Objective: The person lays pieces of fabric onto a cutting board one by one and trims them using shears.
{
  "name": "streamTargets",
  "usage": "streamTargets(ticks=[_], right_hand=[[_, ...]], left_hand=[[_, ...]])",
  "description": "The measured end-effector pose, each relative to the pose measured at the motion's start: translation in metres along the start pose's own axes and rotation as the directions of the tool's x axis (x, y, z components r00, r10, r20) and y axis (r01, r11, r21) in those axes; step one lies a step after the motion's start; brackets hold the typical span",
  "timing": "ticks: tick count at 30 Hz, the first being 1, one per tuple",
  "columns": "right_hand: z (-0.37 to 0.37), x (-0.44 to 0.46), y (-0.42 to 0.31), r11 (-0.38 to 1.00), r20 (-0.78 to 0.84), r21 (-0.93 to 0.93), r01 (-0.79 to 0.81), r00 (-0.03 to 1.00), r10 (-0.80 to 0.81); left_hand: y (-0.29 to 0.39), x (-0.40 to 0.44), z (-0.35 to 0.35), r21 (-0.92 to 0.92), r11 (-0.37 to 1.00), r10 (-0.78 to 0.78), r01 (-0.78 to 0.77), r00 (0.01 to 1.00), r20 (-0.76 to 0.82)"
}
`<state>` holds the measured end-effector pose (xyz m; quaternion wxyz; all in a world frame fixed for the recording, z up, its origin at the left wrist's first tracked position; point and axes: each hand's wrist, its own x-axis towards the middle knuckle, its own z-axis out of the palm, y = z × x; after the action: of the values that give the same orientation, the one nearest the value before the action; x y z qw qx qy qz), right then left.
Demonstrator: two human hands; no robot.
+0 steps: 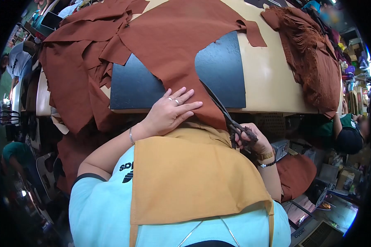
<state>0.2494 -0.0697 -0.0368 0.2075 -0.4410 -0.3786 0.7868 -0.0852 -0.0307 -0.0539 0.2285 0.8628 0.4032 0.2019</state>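
A large piece of rust-brown fabric (165, 37) spreads over the black board (224, 68) and narrows to a strip that hangs past the table's near edge. My left hand (175, 108) lies on this strip with its fingers stretched out, two rings showing. In my right hand (251, 140) is a pair of dark scissors (223, 108), my fingers wrapped around the handles. The blades point up and away along the right edge of the strip. Whether cloth lies between the blades, I cannot tell.
More rust-brown cut pieces (70, 74) are heaped at the left and drape over the edge of the cream table (268, 78). A stacked, frayed bundle of the same cloth (305, 57) lies at the right. Other people are at both sides, including one in a white shirt (19, 59).
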Motion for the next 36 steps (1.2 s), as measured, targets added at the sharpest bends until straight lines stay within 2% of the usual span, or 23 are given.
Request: streamTargets(ticks=[4, 7, 10, 13, 14, 17, 18, 24, 27, 36], right_hand=[[0.005, 0.001, 0.006, 0.997, -0.014, 0.072, 0.013, 1.000, -0.012], [0.007, 0.000, 0.011, 0.995, -0.030, 0.100, 0.014, 0.999, -0.011], [0.006, 0.000, 0.017, 0.995, -0.027, 0.092, 0.027, 0.999, -0.025], [0.006, -0.002, 0.019, 0.997, -0.031, 0.067, 0.028, 0.999, -0.026], [0.006, -0.002, 0.019, 0.998, -0.033, 0.055, 0.027, 0.999, -0.025], [0.004, 0.000, 0.019, 0.998, -0.022, 0.054, 0.042, 0.999, -0.041], [0.004, 0.001, 0.018, 0.997, -0.015, 0.061, 0.050, 0.999, -0.049], [0.008, 0.020, 0.008, 0.997, -0.020, -0.012, 0.073, 0.997, -0.074], [0.010, 0.023, 0.010, 0.996, -0.050, 0.015, 0.088, 0.995, -0.087], [0.010, 0.016, 0.009, 0.997, 0.005, -0.036, 0.069, 0.998, -0.069]], left_hand=[[0.005, 0.001, -0.003, 0.073, 0.997, 0.005, -0.007, 0.999, 0.034], [0.006, 0.007, -0.006, 0.005, 1.000, -0.022, 0.021, 1.000, 0.016], [-0.007, 0.018, -0.013, -0.027, 0.999, -0.022, 0.024, 0.996, 0.081], [-0.013, 0.034, -0.032, 0.306, 0.952, 0.065, -0.029, 0.992, -0.107], [-0.020, 0.037, -0.031, 0.411, 0.909, -0.013, 0.061, 0.993, -0.119], [-0.034, 0.041, -0.032, 0.455, 0.863, -0.187, 0.219, 0.976, -0.114], [-0.037, 0.042, -0.032, 0.469, 0.845, -0.277, 0.259, 0.960, -0.031], [-0.034, 0.043, -0.032, 0.450, 0.840, -0.346, 0.303, 0.938, 0.014], [-0.033, 0.041, -0.032, 0.486, 0.817, -0.352, 0.310, 0.936, -0.005], [-0.029, 0.040, -0.030, 0.476, 0.812, -0.373, 0.337, 0.927, -0.019]])
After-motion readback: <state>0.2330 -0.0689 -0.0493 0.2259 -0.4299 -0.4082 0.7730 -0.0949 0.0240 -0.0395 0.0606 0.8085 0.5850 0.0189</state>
